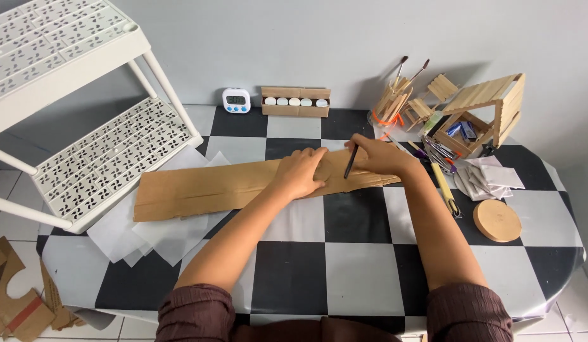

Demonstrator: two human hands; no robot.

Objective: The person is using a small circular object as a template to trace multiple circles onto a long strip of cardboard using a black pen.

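A long strip of brown cardboard lies across a table covered in black and white checks. My left hand rests flat on the cardboard near its right end, pressing it down. My right hand holds a dark pencil upright, tip touching the cardboard just right of the left hand's fingers. Sheets of white translucent paper lie under the cardboard's left part.
A white plastic shelf rack stands at the left. At the back sit a small white timer and a cardboard box of paint pots. Right: a cup of sticks and brushes, a stick house, a round wooden disc, a cutter.
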